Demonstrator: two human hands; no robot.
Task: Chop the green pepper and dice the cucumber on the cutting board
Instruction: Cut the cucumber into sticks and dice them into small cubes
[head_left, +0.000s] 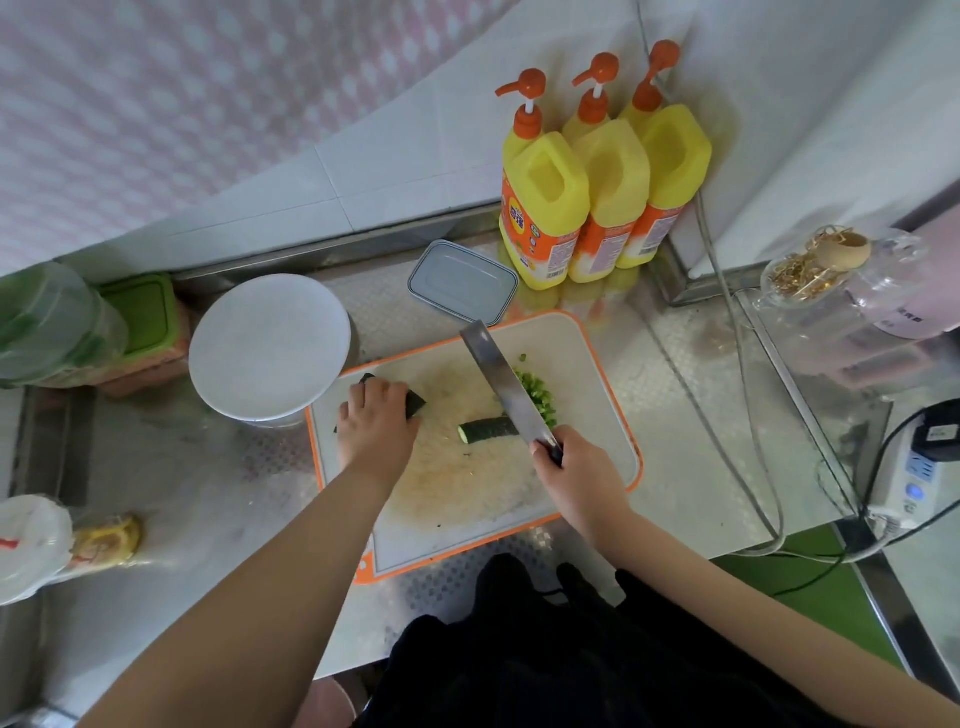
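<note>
Apparently left hand (375, 422) holds cucumber (415, 402); right hand (574, 470) grips cleaver (501, 382).

Counter (675, 395): embossed sheet metal, shiny. Cutting board (587, 364): matt plastic, its centre scuffed and stained. Knife blade (498, 384): dull grey metal. Detergent bottles (602, 176): glossy yellow plastic. Lidded box (462, 280): smooth translucent plastic. Jar (810, 291): clear glass.

A white plate (269, 345) sits just beyond the left hand, with a green-lidded box (139, 314) farther left. Past the right hand stand a lidded container (462, 281) and three yellow pump bottles (602, 176). A power strip (917, 480) lies well to its right.
</note>
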